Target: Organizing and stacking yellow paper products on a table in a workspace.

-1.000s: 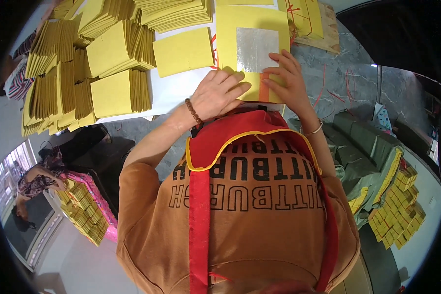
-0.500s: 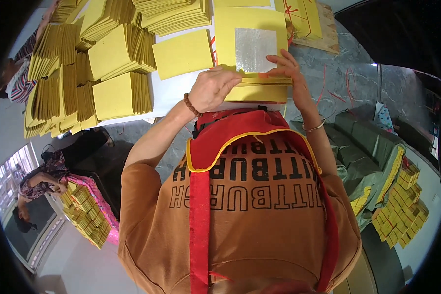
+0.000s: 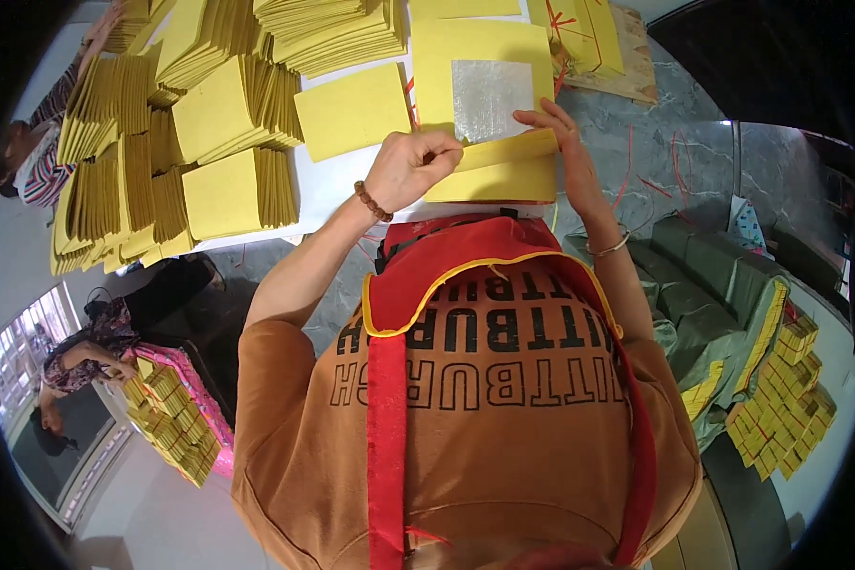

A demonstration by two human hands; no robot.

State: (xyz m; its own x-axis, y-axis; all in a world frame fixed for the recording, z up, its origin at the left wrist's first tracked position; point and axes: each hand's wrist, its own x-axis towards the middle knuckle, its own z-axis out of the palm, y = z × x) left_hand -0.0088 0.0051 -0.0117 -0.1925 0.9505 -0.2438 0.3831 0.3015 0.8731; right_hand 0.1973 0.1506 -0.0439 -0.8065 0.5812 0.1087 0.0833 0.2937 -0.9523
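A yellow paper sheet [image 3: 435, 81] with a silver foil square [image 3: 492, 100] lies on a stack of yellow paper at the table's near edge. Its near edge is turned up into a slanted flap [image 3: 508, 150]. My left hand [image 3: 408, 171] is closed, thumb and forefinger pinching the flap's left end. At the right end, my right hand [image 3: 572, 157] has its fingers stretched out and apart, against the side of the sheet and touching the flap. A flat yellow folded piece [image 3: 353, 111] lies left of the stack.
Fanned piles of folded yellow paper [image 3: 223, 109] fill the table's left side. A yellow bundle tied with red string [image 3: 584, 38] is beyond on the right. A co-worker [image 3: 85, 351] is at the lower left beside a pink-edged box [image 3: 195, 370]. A green-covered sofa [image 3: 693, 275] stands right.
The near edge of the sheet has tilted, showing a broader flap face. My left hand has curled tighter; my right hand has barely moved.
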